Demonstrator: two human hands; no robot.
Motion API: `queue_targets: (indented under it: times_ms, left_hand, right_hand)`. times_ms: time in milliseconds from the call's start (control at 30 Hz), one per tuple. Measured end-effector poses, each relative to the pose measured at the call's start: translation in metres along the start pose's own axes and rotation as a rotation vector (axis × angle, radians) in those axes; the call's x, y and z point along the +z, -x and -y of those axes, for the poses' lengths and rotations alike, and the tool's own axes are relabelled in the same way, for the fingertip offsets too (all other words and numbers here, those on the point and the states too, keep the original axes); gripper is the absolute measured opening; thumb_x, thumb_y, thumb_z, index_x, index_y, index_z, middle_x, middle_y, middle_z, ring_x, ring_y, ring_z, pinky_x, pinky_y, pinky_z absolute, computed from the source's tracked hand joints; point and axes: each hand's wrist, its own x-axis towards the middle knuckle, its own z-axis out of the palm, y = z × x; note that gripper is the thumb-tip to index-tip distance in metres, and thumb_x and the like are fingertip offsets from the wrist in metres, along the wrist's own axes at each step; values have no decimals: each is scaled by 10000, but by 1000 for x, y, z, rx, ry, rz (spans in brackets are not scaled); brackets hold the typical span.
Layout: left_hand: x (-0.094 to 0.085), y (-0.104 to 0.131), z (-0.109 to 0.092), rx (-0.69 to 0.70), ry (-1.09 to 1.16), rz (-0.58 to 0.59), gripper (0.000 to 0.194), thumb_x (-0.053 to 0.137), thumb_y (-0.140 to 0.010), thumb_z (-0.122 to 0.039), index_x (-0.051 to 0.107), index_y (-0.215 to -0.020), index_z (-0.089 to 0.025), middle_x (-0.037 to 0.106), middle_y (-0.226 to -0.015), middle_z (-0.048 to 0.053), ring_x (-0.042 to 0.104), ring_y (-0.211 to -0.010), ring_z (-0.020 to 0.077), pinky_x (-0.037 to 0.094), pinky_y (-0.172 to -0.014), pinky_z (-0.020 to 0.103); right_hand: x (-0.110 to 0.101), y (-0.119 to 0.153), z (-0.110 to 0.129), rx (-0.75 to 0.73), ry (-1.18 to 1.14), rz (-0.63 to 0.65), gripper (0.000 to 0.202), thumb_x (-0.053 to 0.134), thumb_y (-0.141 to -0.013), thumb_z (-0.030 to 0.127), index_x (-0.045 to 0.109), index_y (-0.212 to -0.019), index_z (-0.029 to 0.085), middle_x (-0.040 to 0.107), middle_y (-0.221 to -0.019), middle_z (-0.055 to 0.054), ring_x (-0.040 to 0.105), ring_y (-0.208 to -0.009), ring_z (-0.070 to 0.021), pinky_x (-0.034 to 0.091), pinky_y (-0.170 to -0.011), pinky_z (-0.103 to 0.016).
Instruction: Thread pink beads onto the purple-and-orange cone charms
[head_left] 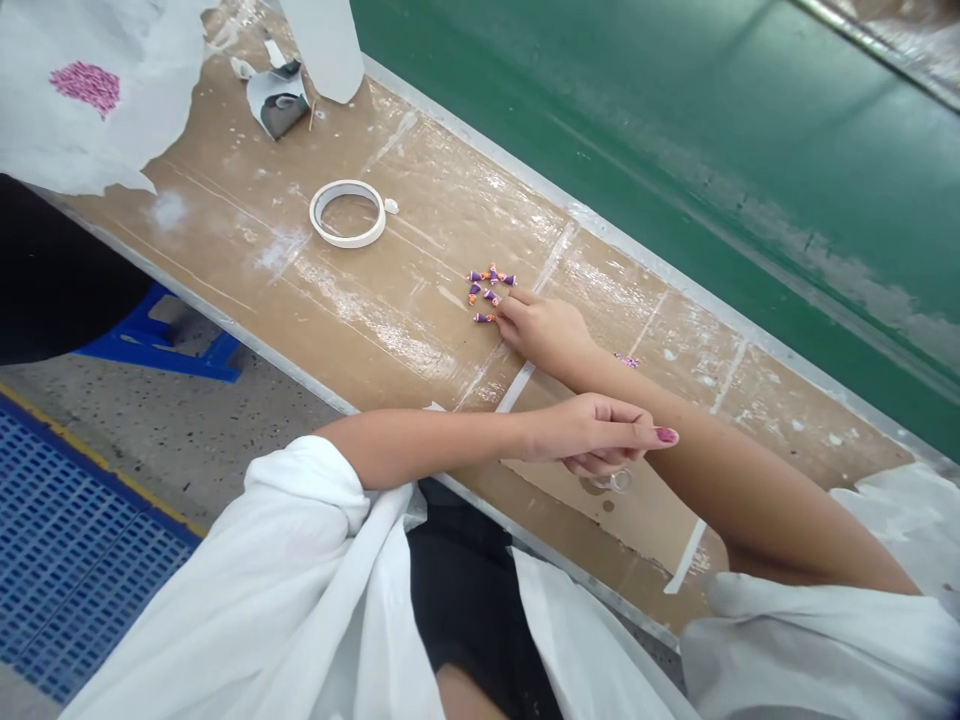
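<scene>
Several tiny purple figures (pixel 474 293) with orange and white ends lie grouped on the brown-covered table (pixel 420 300). My right hand (pixel 544 330) reaches across to them, its fingertips closed at the end of the nearest purple figure (pixel 484 318). Closer to my body, my left hand (pixel 600 435) is closed above my right forearm, fingers curled and thumb stretched along them; a pink stain marks the tip. Whatever it may hold is hidden. Just below it is a small clear round piece (pixel 619 482). Small pink bits (pixel 626 360) lie partly behind my right forearm.
A roll of masking tape (pixel 348 240) lies left of the figures. White paper with a pink pile (pixel 86 88) covers the far left end, near a crumpled grey-black scrap (pixel 277 102). A green wall (pixel 637 150) borders the table; a blue stool (pixel 165 345) stands below.
</scene>
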Motion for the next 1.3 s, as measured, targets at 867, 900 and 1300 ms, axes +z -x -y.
queue_targets:
  times_ms: [867,900,1300]
  left_hand:
    - [-5,-15,-1,31,43,-405,198,471,-953,-259,508,-781,-167,335,-540,-88,232,-381,20,114,-387,159]
    - [-6,-16,0,42,44,-397,223,463,-965,-304,512,-799,-165,356,-562,-83,241,-387,18,114,-386,158]
    - [-8,-18,12,-134,-171,-268,358,715,-822,-394,440,-746,-178,437,-559,-89,279,-423,5,167,-403,154]
  right_hand:
    - [-25,125,-55,-43,-621,-678,103,671,-884,152,608,-890,235,554,-786,-4,521,-636,-137,364,-479,-256]
    - [-24,134,-53,-51,-611,-677,119,679,-880,140,618,-908,238,570,-800,-9,537,-653,-142,377,-484,-259]
    - [8,186,-45,175,-709,-596,136,617,-925,200,672,-1041,246,693,-917,-58,668,-785,-206,541,-610,-325]
